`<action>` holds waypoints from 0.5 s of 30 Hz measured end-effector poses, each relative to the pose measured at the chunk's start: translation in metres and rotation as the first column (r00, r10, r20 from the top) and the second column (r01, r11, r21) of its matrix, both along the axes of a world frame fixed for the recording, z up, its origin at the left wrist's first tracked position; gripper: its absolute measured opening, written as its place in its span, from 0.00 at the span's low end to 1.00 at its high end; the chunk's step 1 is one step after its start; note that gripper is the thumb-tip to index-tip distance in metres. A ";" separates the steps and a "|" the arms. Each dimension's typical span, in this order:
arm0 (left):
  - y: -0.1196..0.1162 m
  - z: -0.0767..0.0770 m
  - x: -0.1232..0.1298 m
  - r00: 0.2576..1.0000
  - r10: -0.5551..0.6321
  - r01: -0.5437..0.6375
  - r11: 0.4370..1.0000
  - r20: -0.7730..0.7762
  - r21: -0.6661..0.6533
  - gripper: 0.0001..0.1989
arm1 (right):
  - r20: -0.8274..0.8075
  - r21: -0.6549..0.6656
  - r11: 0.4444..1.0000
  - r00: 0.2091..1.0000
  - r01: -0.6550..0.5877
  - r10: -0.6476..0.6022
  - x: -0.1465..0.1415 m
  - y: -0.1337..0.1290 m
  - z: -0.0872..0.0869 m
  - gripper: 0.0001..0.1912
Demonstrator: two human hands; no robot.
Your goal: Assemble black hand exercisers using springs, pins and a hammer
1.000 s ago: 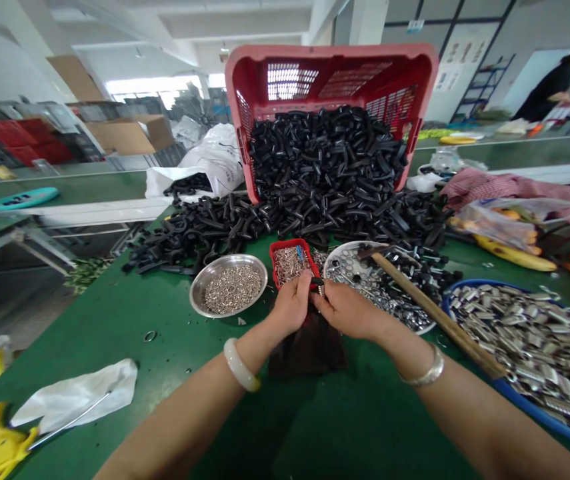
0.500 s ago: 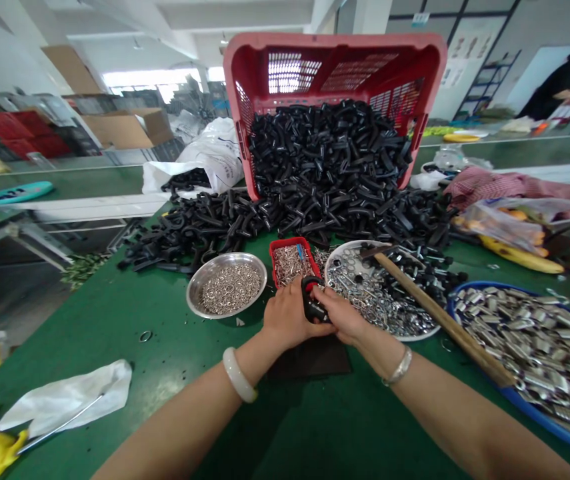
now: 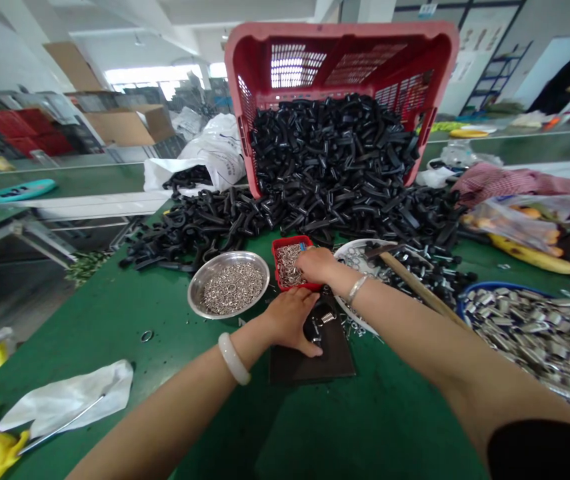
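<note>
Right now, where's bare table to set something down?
Green tabletop nearer than the dark mat, between the forearms; mostly bare left of the steel bowl, round a loose ring. Crowded: red tray (right hand there), black parts beyond, hammer and blue basin rightward.

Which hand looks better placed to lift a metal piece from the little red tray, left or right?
Probably the right hand: it reaches into the small red tray, among the metal pieces. The left hand seems occupied, holding a black part over the dark mat.
</note>
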State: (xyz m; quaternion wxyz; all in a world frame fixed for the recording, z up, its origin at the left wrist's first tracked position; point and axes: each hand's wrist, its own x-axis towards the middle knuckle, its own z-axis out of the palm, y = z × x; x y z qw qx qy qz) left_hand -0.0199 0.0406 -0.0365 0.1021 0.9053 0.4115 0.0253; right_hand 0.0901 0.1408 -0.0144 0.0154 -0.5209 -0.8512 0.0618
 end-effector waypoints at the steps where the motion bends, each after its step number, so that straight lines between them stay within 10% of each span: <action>1: 0.000 0.000 -0.002 1.000 -0.016 0.016 1.000 0.005 -0.007 0.53 | 0.003 -0.011 1.000 1.000 0.003 -0.003 -0.006 0.002 -0.004 0.09; 5: 0.004 0.009 -0.015 0.996 -0.019 0.023 0.999 0.088 -0.039 0.50 | -0.050 -0.010 1.000 0.998 0.026 -0.026 -0.007 0.006 -0.017 0.11; 8: 0.021 0.020 -0.023 0.974 0.202 -0.204 0.979 0.100 0.012 0.27 | -0.146 0.018 0.999 0.989 0.028 -0.025 0.006 0.006 -0.022 0.11; 11: 0.047 0.024 -0.022 0.892 0.450 -0.446 0.891 -0.034 0.083 0.18 | -0.251 0.032 0.999 0.968 0.017 -0.008 0.018 0.007 -0.023 0.11; 15: 0.077 0.016 -0.007 0.862 0.469 -0.464 0.883 -0.191 0.073 0.15 | -0.357 0.030 0.999 0.934 0.040 -0.027 0.023 0.006 -0.024 0.11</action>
